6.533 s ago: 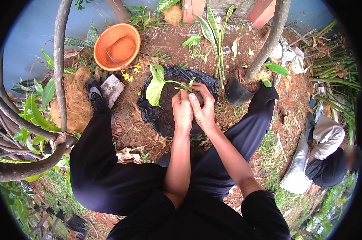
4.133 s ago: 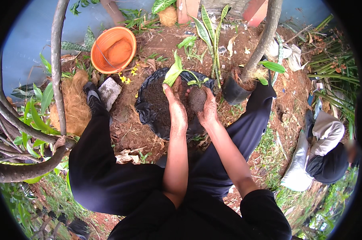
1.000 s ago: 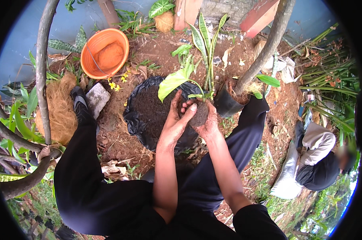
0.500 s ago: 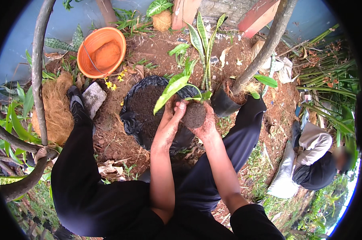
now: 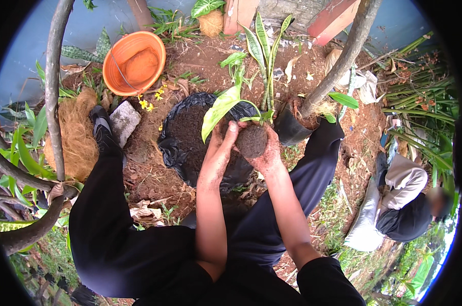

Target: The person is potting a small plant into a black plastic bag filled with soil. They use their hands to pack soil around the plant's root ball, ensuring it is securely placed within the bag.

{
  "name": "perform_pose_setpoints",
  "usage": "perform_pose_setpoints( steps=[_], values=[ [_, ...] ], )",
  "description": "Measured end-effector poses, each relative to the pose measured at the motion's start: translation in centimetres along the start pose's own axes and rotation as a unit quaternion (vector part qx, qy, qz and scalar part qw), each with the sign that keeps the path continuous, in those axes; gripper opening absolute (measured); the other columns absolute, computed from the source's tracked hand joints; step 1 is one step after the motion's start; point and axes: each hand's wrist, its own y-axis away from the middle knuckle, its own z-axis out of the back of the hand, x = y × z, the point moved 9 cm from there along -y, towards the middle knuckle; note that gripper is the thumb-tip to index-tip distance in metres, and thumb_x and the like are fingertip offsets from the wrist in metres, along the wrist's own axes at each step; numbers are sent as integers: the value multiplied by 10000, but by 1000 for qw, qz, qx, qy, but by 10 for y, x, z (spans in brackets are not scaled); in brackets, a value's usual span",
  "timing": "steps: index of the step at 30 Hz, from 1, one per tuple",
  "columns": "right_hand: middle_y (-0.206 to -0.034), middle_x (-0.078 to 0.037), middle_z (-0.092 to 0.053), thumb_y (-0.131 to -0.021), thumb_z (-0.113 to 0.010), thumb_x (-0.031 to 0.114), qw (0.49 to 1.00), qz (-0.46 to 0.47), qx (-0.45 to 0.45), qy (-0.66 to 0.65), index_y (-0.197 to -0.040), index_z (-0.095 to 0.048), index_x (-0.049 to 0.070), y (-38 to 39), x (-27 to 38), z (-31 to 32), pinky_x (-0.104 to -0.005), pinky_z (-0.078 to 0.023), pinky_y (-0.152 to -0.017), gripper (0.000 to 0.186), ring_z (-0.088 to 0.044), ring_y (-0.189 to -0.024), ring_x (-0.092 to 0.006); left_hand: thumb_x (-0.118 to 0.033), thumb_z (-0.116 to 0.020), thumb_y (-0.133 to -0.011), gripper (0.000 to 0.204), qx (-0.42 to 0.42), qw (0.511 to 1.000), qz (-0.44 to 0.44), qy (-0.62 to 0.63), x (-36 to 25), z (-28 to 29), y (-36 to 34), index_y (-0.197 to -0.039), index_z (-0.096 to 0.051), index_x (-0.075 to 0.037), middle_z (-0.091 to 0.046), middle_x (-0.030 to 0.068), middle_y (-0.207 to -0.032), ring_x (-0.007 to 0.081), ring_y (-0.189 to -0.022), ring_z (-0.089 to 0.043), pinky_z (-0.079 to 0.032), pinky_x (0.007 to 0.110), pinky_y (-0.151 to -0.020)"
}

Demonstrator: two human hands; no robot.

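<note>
My left hand (image 5: 220, 150) and my right hand (image 5: 266, 155), both smeared with soil, are closed round a dark ball of soil (image 5: 250, 140) with a young broad-leaved plant (image 5: 222, 109) rising from it. The left thumb lies along the ball's left side; the right fingers are partly hidden behind it. Beneath and left of the ball lies a round black plastic bag (image 5: 171, 153) with dark loose soil (image 5: 187, 132) in it.
An orange bucket (image 5: 134, 61), pale block (image 5: 124, 122), coconut fibre (image 5: 70, 132), upright leafy plant (image 5: 264, 61) and black pot (image 5: 289, 127) with a woody stem surround me. Branches (image 5: 53, 117) curve at left. Another person (image 5: 402, 219) is at right beside a pale sack (image 5: 363, 229).
Since the earliest frame, my hands have gone from gripping near the plant's stem to cupping a rounded soil ball at its base. Over the last second they have shifted only slightly.
</note>
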Motion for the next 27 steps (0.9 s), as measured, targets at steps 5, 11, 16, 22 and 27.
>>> perform_pose_setpoints(
  steps=[5, 11, 16, 22, 27],
  values=[
    [-1060, -124, -667, -984, -424, 396, 999, 20, -24, -16, -1069, -639, 10, 1, 3, 4, -479, -488, -962, 450, -630, -1057, -292, -442, -652, -932, 860, -23, 995, -61, -71, 1, 3, -1, -1535, -202, -27, -564, 143, -1283, 196, -1207, -466, -336, 323, -1070],
    [-988, -147, -668, -980, -450, 344, 997, 27, 39, -53, -1028, -637, -13, 1, 7, -9, -443, -504, -955, 406, -637, -998, -301, -444, -722, -874, 952, -8, 988, -85, -131, 6, 9, -7, -1507, -214, 53, -292, 205, -1496, 286, -1413, -274, -220, 393, -1166],
    [-992, -152, -668, -975, -459, 330, 996, 45, 14, -81, -1014, -635, -9, 1, 9, -6, -436, -506, -943, 384, -637, -989, -298, -459, -683, -899, 905, 18, 995, -68, -70, 4, 2, -4, -1539, -206, -33, -350, 171, -1483, 271, -1408, -302, -234, 394, -1163],
    [-989, -133, -669, -984, -440, 331, 996, 54, 27, -67, -1024, -631, 18, -2, 12, 1, -460, -501, -933, 369, -636, -1007, -290, -343, -749, -865, 915, -50, 931, -140, -334, -5, 7, -4, -1517, -219, 19, -261, 185, -1508, 275, -1393, -307, -236, 391, -1164],
    [-983, -122, -667, -982, -449, 333, 997, 45, 30, -57, -1024, -624, 28, 0, 11, -4, -444, -502, -930, 354, -638, -990, -286, -285, -728, -895, 858, -75, 918, -166, -353, -12, 7, -1, -1518, -220, 14, -424, 153, -1388, 211, -1290, -409, -285, 345, -1125]
  ],
)
